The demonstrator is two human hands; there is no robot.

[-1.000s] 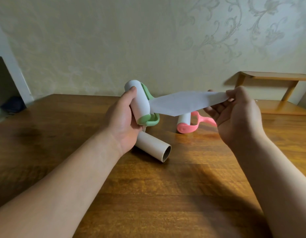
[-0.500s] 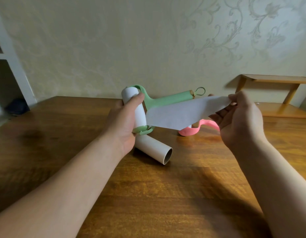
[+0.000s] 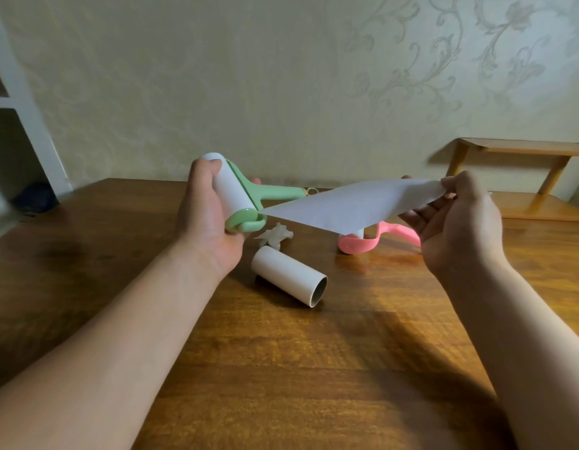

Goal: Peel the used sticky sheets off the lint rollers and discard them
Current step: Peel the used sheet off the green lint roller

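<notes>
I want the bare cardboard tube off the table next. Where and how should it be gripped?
Grip the cardboard tube across its middle, coming from above with fingers on its two long sides. It lies flat on the table, free of everything around it, and its round body would roll if pushed endwise.

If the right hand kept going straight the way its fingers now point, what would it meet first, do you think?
Probably the green lint roller held by the left hand: the right hand points leftward along the peeled sheet. Depth is unclear.
</notes>
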